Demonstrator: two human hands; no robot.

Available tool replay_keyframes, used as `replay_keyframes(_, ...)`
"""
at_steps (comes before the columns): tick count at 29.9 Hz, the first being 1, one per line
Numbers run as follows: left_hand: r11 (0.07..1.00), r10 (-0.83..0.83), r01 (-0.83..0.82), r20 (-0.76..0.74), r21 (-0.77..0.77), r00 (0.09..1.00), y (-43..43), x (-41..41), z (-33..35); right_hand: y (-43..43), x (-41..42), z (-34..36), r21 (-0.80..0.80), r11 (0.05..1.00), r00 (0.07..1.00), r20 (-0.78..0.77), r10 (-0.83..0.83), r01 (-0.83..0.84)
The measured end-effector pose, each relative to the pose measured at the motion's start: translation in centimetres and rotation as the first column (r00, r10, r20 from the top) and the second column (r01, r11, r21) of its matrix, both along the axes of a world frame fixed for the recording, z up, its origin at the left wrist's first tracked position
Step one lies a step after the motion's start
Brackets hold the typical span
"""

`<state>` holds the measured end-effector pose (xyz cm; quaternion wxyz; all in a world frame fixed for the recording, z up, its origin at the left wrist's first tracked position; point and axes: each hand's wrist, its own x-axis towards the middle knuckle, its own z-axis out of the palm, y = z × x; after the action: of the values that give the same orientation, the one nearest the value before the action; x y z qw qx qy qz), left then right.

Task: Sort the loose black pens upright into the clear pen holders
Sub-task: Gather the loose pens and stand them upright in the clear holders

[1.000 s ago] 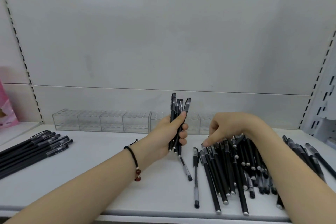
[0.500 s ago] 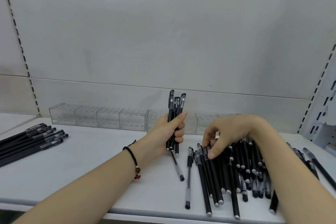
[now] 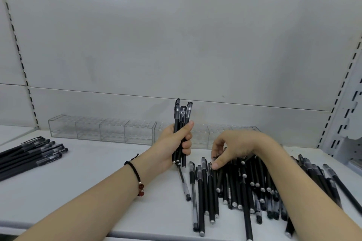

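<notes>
Right hand (image 3: 239,146) has crept left over the loose pens (image 3: 244,186), its grip unclear, beside left hand (image 3: 172,146) gripping upright pens (image 3: 182,115).

Your left fingers (image 3: 187,144) grip a bundle of slim black capped pens (image 3: 181,121) upright. A loose heap of matching pens (image 3: 244,186) lies flat beneath your right fingers (image 3: 215,165). Clear acrylic pen holders (image 3: 101,130) stand in a row behind both.
</notes>
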<state>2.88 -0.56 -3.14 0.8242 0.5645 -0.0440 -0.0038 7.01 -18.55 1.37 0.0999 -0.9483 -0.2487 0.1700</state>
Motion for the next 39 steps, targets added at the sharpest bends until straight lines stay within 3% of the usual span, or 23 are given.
replay_keyframes(3, 1.000, 0.005, -0.005, -0.005, -0.003, 1.000, 0.1, -0.1, 0.0, -0.2, 0.1, 0.0, 0.098, 0.995, 1.000, -0.018, -0.010, 0.012)
replay_keyframes(5, 1.000, 0.012, -0.012, -0.033, -0.021, 0.999, 0.0, -0.3, 0.0, -0.4, 0.2, 0.1, 0.305, 0.949, 0.995, -0.080, -0.062, 0.083)
replay_keyframes(9, 0.998, -0.044, 0.040, -0.081, -0.050, 0.996, -0.4, -0.6, -0.1, -0.1, 0.3, 0.5, 0.701, 0.677, 0.969, -0.239, -0.069, 0.221)
replay_keyframes(13, 0.993, -0.118, 0.118, -0.047, 0.007, 0.992, -0.7, -0.9, -0.1, 1.0, 0.2, 0.5, 0.855, 0.471, 0.975, -0.209, -0.070, 0.217)
replay_keyframes(16, 0.986, -0.167, 0.167, -0.054, 0.001, 0.985, -0.8, -1.0, -0.1, 1.5, 0.1, 0.3, 0.897, 0.401, 0.980, -0.136, -0.144, 0.183)
replay_keyframes(20, 0.988, -0.155, 0.153, -0.071, -0.029, 0.985, -0.7, -0.5, -0.3, 2.1, -0.1, 0.0, 0.895, 0.416, 0.974, -0.077, -0.214, 0.162)
replay_keyframes(22, 0.994, -0.100, 0.097, -0.071, -0.054, 0.992, -0.4, 0.0, -0.3, 1.9, -0.1, 0.0, 0.859, 0.469, 0.956, -0.070, -0.286, 0.203)
replay_keyframes(24, 0.998, -0.030, 0.027, -0.067, -0.048, 0.997, -0.1, 0.4, -0.4, 1.7, 0.0, -0.2, 0.725, 0.652, 0.944, 0.010, -0.331, 0.221)
replay_keyframes(26, 0.999, 0.011, -0.013, -0.059, -0.045, 0.998, 0.1, 0.5, -0.4, 1.8, -0.1, -0.7, 0.507, 0.839, 0.958, 0.083, -0.275, 0.197)
replay_keyframes(28, 0.998, 0.023, -0.026, -0.056, -0.055, 0.998, 0.2, 0.5, -0.4, 2.4, -0.3, -1.3, 0.334, 0.929, 0.975, 0.090, -0.202, 0.161)
replay_keyframes(31, 0.997, 0.037, -0.042, -0.064, -0.070, 0.997, 0.1, 0.3, -0.3, 3.0, -0.6, -1.7, 0.198, 0.973, 0.987, 0.083, -0.136, 0.117)
replay_keyframes(39, 0.995, 0.049, -0.056, -0.081, -0.086, 0.996, 0.2, 0.3, -0.4, 2.9, -0.7, -1.4, 0.148, 0.983, 0.991, 0.061, -0.118, 0.108)
